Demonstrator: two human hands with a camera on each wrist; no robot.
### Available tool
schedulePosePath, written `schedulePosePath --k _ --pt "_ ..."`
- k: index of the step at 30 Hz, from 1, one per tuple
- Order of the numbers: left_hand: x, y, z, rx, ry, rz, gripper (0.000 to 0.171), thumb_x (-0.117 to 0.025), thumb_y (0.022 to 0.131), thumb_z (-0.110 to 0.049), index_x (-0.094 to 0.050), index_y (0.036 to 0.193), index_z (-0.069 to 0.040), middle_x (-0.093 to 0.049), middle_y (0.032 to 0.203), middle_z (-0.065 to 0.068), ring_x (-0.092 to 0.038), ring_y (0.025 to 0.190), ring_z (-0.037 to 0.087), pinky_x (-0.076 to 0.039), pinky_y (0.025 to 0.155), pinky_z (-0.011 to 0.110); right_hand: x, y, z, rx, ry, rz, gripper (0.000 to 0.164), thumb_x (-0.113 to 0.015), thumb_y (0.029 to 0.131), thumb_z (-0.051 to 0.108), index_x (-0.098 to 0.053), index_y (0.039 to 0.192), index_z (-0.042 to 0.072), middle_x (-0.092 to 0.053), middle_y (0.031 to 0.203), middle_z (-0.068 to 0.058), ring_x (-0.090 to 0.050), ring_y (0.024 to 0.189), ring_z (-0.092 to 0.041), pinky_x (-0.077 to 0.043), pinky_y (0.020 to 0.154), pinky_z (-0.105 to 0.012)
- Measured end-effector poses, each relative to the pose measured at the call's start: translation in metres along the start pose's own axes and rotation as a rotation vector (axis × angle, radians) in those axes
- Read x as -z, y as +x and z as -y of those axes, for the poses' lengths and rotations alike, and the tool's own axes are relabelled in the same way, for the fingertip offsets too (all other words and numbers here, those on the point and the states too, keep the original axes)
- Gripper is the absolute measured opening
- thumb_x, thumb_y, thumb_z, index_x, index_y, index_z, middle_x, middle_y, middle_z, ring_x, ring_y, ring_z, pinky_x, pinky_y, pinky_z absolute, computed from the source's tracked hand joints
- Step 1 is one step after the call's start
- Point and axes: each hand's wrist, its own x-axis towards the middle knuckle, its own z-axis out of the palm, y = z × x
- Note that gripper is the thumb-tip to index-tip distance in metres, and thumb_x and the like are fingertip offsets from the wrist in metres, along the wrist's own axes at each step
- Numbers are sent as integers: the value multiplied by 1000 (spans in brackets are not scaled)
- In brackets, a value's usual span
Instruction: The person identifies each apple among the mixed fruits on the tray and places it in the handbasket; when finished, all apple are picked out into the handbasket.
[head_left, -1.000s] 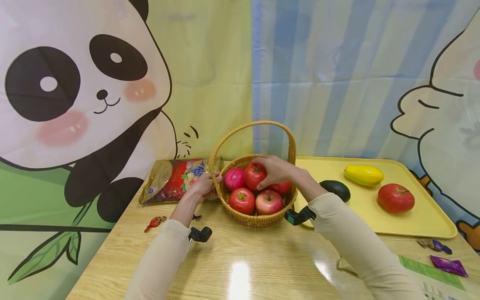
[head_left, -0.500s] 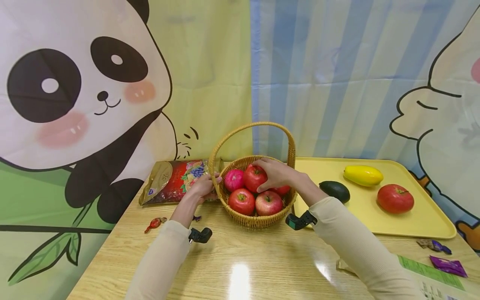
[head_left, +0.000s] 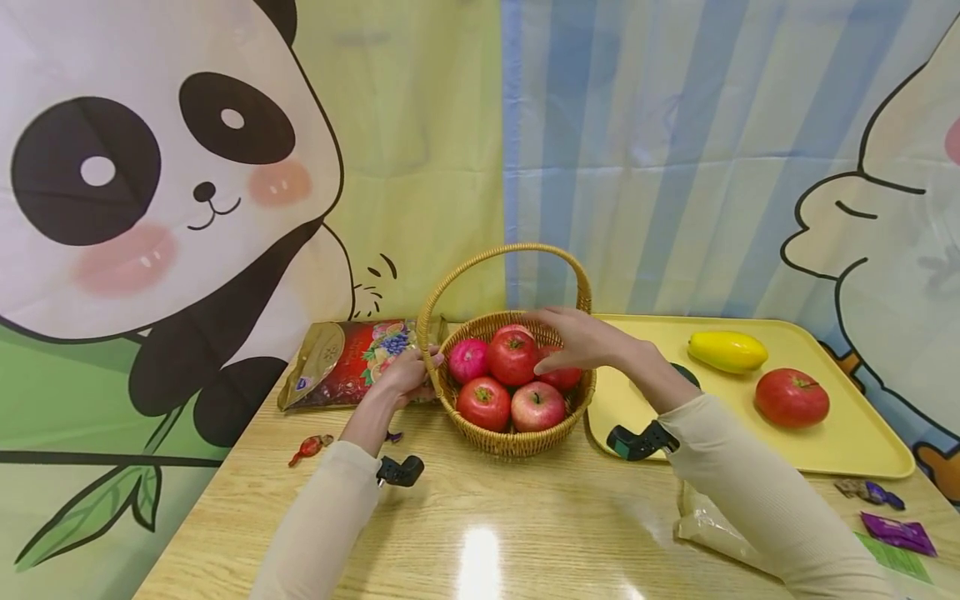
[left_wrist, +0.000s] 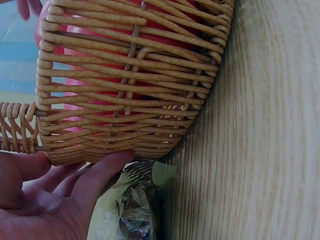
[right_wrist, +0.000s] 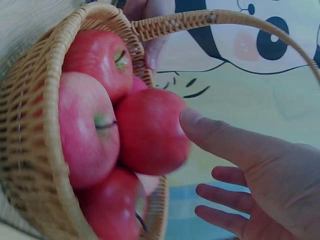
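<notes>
A woven wicker basket (head_left: 517, 444) with a tall arched handle stands on the wooden table, filled with several red apples (head_left: 537, 406) and a bright pink round fruit (head_left: 468, 360). My left hand (head_left: 405, 372) grips the basket's left side by the handle's base; in the left wrist view its fingers (left_wrist: 107, 167) lie against the outer weave. Over the basket's right side my right hand (head_left: 588, 337) is spread and holds nothing. Its thumb (right_wrist: 200, 127) is close to the topmost apple (right_wrist: 155, 131) in the right wrist view; whether they touch I cannot tell.
Right of the basket, a yellow tray (head_left: 750, 450) bears a yellow papaya-like fruit (head_left: 727, 351), a large red tomato-like fruit (head_left: 792, 397) and a dark green fruit partly hidden by my right arm. A candy bag (head_left: 345, 367) lies behind my left hand. Wrapped sweets (head_left: 898, 532) are scattered about.
My right hand has let go of the topmost apple and drawn back to the right. That apple stays on the pile. The left hand has not moved.
</notes>
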Motion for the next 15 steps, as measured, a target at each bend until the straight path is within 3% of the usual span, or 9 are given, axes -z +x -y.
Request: schedulePosePath --k 7,15 --pt "0 0 -1 1 7 4 46 -42 105 -22 -39 149 -7 -54 130 27 -66 102 27 -58 73 31 26 -41 -17 -6 13 -17 77 -79 81 31 -43 146 10 -50 140 -15 -55 118 -32 -49 96 -51" --pt "1 1 0 -4 13 16 45 -41 105 -20 -39 148 -7 -55 128 27 -65 106 31 -58 71 29 53 -114 -70 -106 -49 -75 73 -77 83 35 -45 142 5 -52 139 -19 -58 118 -37 -52 90 -52"
